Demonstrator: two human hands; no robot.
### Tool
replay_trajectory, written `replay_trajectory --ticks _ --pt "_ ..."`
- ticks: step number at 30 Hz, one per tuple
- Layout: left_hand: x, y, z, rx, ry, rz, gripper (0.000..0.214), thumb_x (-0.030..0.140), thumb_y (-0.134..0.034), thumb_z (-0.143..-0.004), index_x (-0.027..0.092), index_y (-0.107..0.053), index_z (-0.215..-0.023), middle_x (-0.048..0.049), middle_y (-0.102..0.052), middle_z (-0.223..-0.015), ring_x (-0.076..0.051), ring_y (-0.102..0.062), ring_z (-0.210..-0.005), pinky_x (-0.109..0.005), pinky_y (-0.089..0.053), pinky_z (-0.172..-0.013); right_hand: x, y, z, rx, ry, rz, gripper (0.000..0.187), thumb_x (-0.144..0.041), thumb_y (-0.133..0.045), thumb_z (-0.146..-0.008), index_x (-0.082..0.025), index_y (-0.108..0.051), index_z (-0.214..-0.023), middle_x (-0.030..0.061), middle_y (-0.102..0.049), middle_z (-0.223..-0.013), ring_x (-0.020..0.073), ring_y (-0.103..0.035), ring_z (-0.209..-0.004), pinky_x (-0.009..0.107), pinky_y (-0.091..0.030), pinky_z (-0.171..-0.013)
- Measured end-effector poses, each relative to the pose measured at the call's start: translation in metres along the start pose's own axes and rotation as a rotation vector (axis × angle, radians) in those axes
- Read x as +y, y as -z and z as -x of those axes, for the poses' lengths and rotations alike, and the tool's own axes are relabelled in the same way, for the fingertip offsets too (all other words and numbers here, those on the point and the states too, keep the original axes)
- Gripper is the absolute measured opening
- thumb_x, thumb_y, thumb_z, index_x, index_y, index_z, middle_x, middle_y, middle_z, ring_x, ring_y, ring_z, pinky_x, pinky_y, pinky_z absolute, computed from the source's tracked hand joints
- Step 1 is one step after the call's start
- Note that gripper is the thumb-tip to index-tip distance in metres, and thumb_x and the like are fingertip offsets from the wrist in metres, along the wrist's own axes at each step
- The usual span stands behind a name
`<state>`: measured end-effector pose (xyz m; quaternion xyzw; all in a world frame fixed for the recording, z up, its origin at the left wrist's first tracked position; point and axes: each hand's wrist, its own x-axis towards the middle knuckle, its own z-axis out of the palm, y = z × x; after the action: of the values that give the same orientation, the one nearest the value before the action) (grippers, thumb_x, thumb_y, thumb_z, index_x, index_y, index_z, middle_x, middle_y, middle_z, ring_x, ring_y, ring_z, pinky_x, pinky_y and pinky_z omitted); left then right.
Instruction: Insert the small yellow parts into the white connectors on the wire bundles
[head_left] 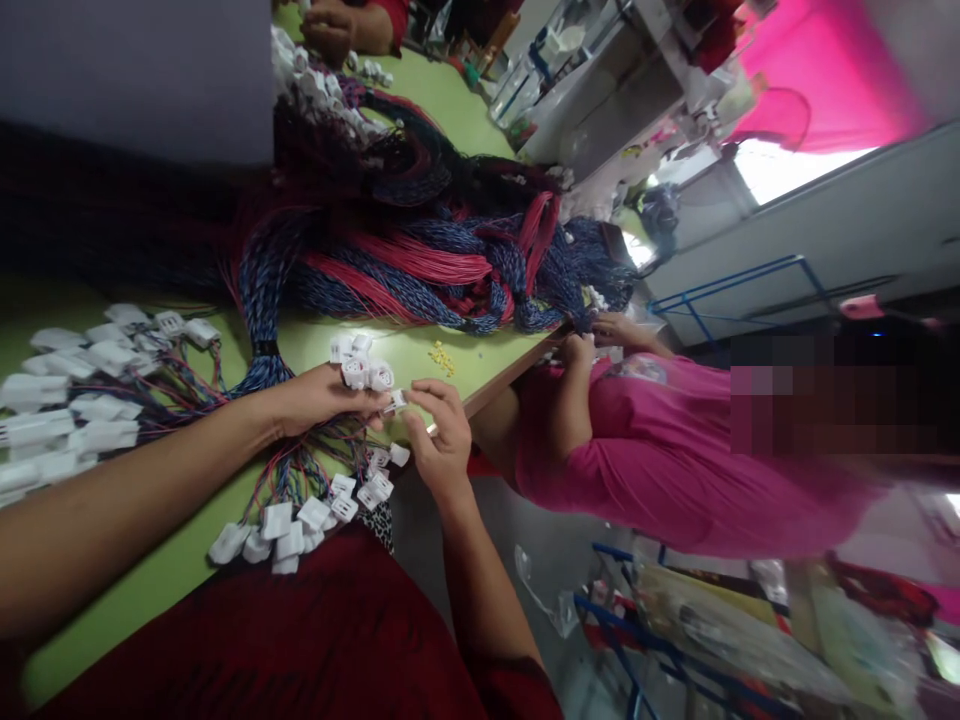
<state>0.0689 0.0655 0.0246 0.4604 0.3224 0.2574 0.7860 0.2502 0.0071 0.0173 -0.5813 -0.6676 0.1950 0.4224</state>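
My left hand [330,398] is closed around several white plastic wire connectors [363,372], whose wires run back under the hand. One white connector [395,401] sticks out at its fingertips. The thumb and forefinger of my right hand [441,432] pinch close to that connector's end; whether a small part is between them I cannot make out. Below my left hand hang more white connectors [300,522] on twisted coloured wires. To the left lies another fan of white connectors [90,375], and the tied wire bundle [262,345] rises behind my wrist.
Small yellow pieces [442,358] lie on the green table [315,345] beyond my hands. Large bundles of blue and red wire [420,265] cross it. A co-worker in a pink shirt [637,450] stands at the right, and another person's hand [330,30] shows at the top.
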Motion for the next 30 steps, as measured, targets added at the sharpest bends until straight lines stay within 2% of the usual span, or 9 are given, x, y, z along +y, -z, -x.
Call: replay_trajectory --ticks 3,4,7,10,14,18,20,25,30 --pt "-0.001 -0.001 -0.001 0.047 0.031 -0.070 0.017 0.030 -0.070 -0.067 0.015 -0.062 -0.065 -0.0004 -0.063 -0.063 -0.015 -0.056 -0.062 -0.026 -0.045 -0.063 0.035 0.012 -0.003 0.212 -0.201 0.128 0.019 -0.027 -0.049 -0.082 -0.020 -0.064 -0.089 0.0047 -0.064 -0.084 0.0173 -0.058 -0.081 0.035 -0.046 -0.079" --pt "-0.001 -0.001 -0.002 0.063 0.045 -0.085 0.017 0.030 -0.071 -0.066 0.015 -0.062 -0.065 -0.0006 -0.063 -0.063 -0.015 -0.057 -0.062 -0.027 -0.046 -0.063 0.048 0.016 -0.004 0.231 -0.253 0.179 0.019 -0.028 -0.049 -0.081 -0.019 -0.064 -0.086 0.0040 -0.064 -0.081 0.0172 -0.058 -0.079 0.034 -0.046 -0.078" --pt "-0.004 0.000 -0.004 0.086 0.086 -0.087 0.018 0.031 -0.073 -0.064 0.017 -0.062 -0.067 -0.0012 -0.065 -0.063 -0.017 -0.058 -0.062 -0.028 -0.046 -0.065 0.075 0.024 -0.012 0.240 -0.307 0.244 0.021 -0.028 -0.048 -0.078 -0.019 -0.064 -0.086 0.0032 -0.065 -0.080 0.0172 -0.057 -0.075 0.033 -0.045 -0.075" --pt "-0.007 0.002 -0.006 0.082 0.087 -0.087 0.018 0.031 -0.073 -0.064 0.017 -0.062 -0.067 -0.0017 -0.065 -0.065 -0.017 -0.060 -0.064 -0.028 -0.047 -0.065 0.082 0.027 -0.022 0.160 -0.291 0.322 0.020 -0.028 -0.049 -0.076 -0.021 -0.065 -0.088 0.0039 -0.066 -0.083 0.0185 -0.057 -0.077 0.033 -0.044 -0.075" --pt "-0.008 0.003 -0.006 0.088 0.071 -0.066 0.018 0.031 -0.073 -0.064 0.017 -0.063 -0.069 -0.0022 -0.066 -0.069 -0.018 -0.060 -0.070 -0.028 -0.047 -0.069 0.072 0.027 -0.030 0.013 -0.266 0.490 0.017 -0.026 -0.048 -0.077 -0.022 -0.064 -0.077 0.0029 -0.062 -0.078 0.0180 -0.055 -0.074 0.031 -0.041 -0.071" --pt "-0.004 0.001 -0.005 0.136 0.075 -0.003 0.022 0.023 -0.076 -0.058 0.017 -0.065 -0.076 -0.0026 -0.068 -0.079 -0.019 -0.060 -0.080 -0.029 -0.046 -0.077 0.064 0.029 -0.028 -0.048 -0.278 0.512 0.015 -0.027 -0.049 -0.078 -0.020 -0.058 -0.068 0.0009 -0.054 -0.071 0.0158 -0.050 -0.068 0.029 -0.039 -0.067" --pt "-0.001 -0.001 -0.005 0.155 0.069 0.011 0.024 0.021 -0.077 -0.056 0.017 -0.065 -0.076 -0.0024 -0.069 -0.082 -0.019 -0.060 -0.084 -0.029 -0.045 -0.080 0.057 0.027 -0.024 -0.029 -0.306 0.408 0.013 -0.027 -0.050 -0.077 -0.020 -0.055 -0.068 -0.0002 -0.053 -0.068 0.0145 -0.048 -0.066 0.028 -0.039 -0.065" --pt "0.005 -0.003 -0.002 0.134 0.052 0.015 0.023 0.019 -0.076 -0.057 0.016 -0.065 -0.076 -0.0007 -0.069 -0.083 -0.017 -0.058 -0.085 -0.028 -0.044 -0.082 0.016 0.015 -0.013 -0.009 -0.369 -0.092 0.013 -0.032 -0.055 -0.078 -0.019 -0.055 -0.077 0.0002 -0.059 -0.074 0.0116 -0.053 -0.062 0.027 -0.044 -0.062" --pt "0.004 -0.002 0.000 0.119 0.013 0.027 0.018 0.020 -0.073 -0.062 0.015 -0.064 -0.076 0.0011 -0.068 -0.080 -0.016 -0.057 -0.082 -0.027 -0.043 -0.081 -0.022 0.008 -0.008 -0.040 -0.222 -0.122 0.007 -0.026 -0.053 -0.081 -0.021 -0.058 -0.081 0.0012 -0.060 -0.080 0.0127 -0.055 -0.070 0.028 -0.046 -0.065"
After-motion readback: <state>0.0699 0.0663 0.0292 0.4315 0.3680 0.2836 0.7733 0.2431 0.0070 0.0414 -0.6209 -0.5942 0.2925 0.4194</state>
